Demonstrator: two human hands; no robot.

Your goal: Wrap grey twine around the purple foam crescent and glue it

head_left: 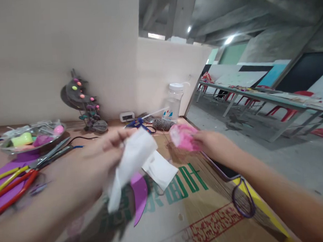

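Observation:
My left hand [106,157], smeared by motion, pinches a white sheet of tissue [136,151] that hangs down over the cardboard. In my right hand [206,142] is a crumpled pink piece [183,138] with a whitish end; blur hides whether it is plastic or something else. Below and between the hands, a white paper square [161,170] lies on the printed cardboard [167,219]. Beside it is a purple crescent-shaped cutout [140,195], partly covered by the tissue.
Left: red-handled scissors [18,193], yellow-handled pliers [11,174] and a bowl [61,138] of colourful lumps. Along the wall: a decorated grey moon figure [77,93], white timer [127,117], blue glue gun [138,123], grey yarn [163,124] and clear bottle [174,102]. Right: a purple ring [250,214].

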